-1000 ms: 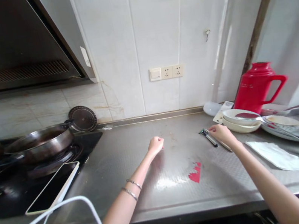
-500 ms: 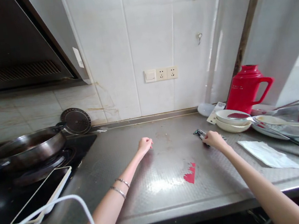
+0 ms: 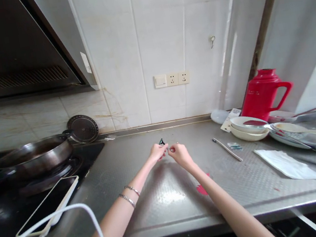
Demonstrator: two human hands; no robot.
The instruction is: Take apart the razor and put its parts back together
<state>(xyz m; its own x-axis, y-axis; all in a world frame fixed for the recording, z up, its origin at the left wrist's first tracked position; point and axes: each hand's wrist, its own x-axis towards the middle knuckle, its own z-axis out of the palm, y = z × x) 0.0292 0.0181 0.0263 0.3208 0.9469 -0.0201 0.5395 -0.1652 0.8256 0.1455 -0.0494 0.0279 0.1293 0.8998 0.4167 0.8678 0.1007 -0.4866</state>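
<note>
My left hand (image 3: 157,152) is closed over the counter, with its fingers around a small dark-and-silver tool (image 3: 161,142). The tool's dark head sticks up above the fingertips, and its shape resembles a razor, but most of it is hidden. A bit of red shows under the left fingers. My right hand (image 3: 180,154) meets the left one, its thumb and fingers pinched on the tool's near end. Below the right forearm lies a jagged piece of red paper (image 3: 202,190), partly covered. A toothbrush (image 3: 227,149) and a small clear packet with green pieces (image 3: 235,146) lie to the right.
The steel counter (image 3: 146,193) carries a folded white tissue (image 3: 288,164), stacked bowls (image 3: 250,135) and a red thermos (image 3: 264,94) on the right. Leftward are a pan (image 3: 40,156) on the black hob, a phone (image 3: 49,205) and a looping white cable (image 3: 94,222).
My right hand has carried the dark tool left from beside the packet to my left hand, and both now touch it. The toothbrush and packet have come into view. The camera shifted slightly.
</note>
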